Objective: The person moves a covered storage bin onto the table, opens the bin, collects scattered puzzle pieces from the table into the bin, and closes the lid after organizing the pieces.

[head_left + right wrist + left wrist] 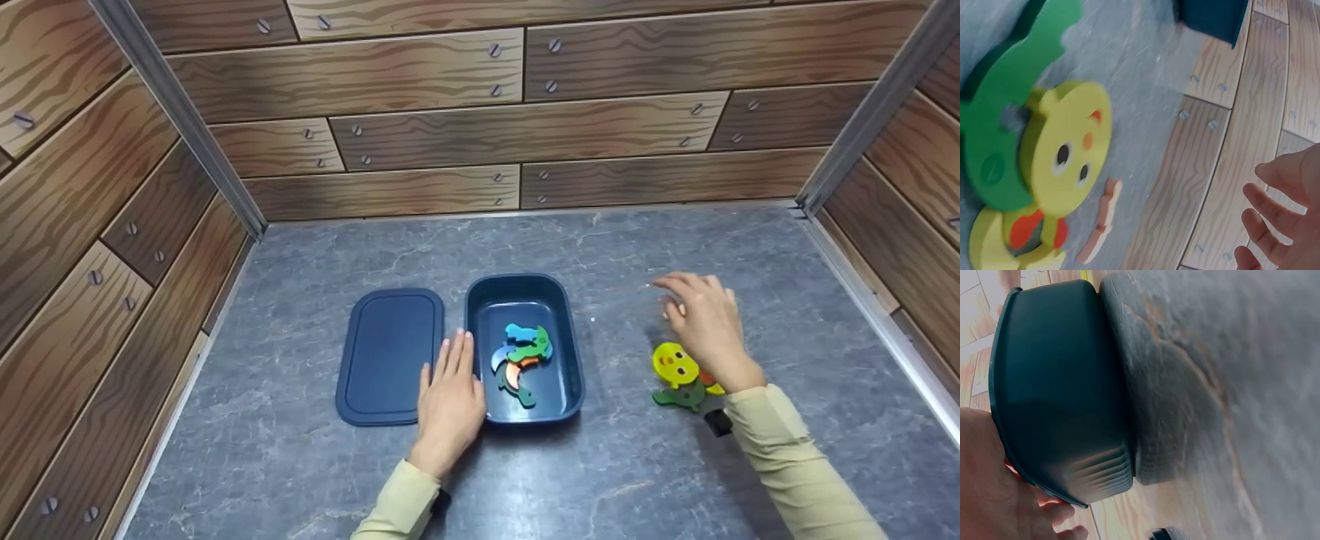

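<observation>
My left hand (452, 401) rests along the left rim of a dark blue plastic container (577, 390), its fingers straight. In the left wrist view the hand touches the rim of the container's outer wall (1061, 382). Inside lie several colourful puzzle pieces (531, 351), green, blue and orange. My right hand (703, 319) hovers with loosely bent fingers and holds nothing. Below it lie a round yellow face piece (670, 364) and a dark green piece (686, 396). The right wrist view also shows a small pinkish-brown piece (1100, 222) beside the yellow face.
A flat blue lid (390, 356) lies on the grey marbled table (285, 480) left of the container. Wood-patterned panels (420, 71) with metal corner strips enclose the table at the back and both sides.
</observation>
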The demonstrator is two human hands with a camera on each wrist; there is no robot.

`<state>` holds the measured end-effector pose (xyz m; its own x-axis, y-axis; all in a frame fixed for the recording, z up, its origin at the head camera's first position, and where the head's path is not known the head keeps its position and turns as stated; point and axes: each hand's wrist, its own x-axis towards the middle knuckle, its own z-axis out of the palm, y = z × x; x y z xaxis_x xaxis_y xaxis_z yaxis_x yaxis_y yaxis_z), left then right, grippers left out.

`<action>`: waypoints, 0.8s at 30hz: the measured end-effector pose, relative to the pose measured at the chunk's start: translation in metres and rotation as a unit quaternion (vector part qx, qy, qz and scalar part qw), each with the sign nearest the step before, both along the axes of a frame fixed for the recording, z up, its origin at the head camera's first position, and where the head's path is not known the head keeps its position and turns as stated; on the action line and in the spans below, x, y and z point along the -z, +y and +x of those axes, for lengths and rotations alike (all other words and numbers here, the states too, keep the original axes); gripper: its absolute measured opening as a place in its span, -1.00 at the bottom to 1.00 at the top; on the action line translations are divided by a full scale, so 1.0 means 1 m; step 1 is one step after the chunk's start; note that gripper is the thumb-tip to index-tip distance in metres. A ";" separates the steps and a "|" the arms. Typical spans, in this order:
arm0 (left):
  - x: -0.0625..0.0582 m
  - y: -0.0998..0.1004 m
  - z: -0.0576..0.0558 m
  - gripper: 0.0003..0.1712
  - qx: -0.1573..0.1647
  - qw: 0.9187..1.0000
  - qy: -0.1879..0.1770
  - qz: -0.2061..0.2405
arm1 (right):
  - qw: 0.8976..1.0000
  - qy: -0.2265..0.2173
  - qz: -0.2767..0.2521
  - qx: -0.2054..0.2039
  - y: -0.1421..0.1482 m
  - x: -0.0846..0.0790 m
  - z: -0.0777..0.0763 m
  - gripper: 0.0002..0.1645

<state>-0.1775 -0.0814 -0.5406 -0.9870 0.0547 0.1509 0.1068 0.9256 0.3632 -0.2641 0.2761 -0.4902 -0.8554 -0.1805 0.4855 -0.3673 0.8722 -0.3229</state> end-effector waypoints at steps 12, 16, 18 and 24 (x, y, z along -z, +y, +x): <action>-0.001 -0.001 0.001 -0.32 -0.003 1.000 -0.001 0.000 | 0.999 -0.024 0.020 0.034 0.022 0.013 -0.003 -0.64; -0.001 -0.001 0.001 -0.32 -0.004 1.000 -0.002 0.001 | 0.998 -0.041 0.024 0.037 0.027 0.016 -0.005 -0.62; -0.001 -0.001 0.001 -0.32 -0.004 1.000 -0.001 0.002 | 0.997 -0.053 0.029 0.037 0.029 0.018 -0.006 -0.61; 0.000 -0.001 0.000 -0.31 -0.002 1.000 0.000 0.005 | 0.994 -0.095 0.047 0.036 0.035 0.023 -0.010 -0.61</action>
<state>-0.1774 -0.0822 -0.5401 -0.9873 0.0498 0.1510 0.1035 0.9222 0.3726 -0.2745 0.3110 -0.5135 -0.9422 -0.1524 0.2983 -0.2430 0.9240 -0.2954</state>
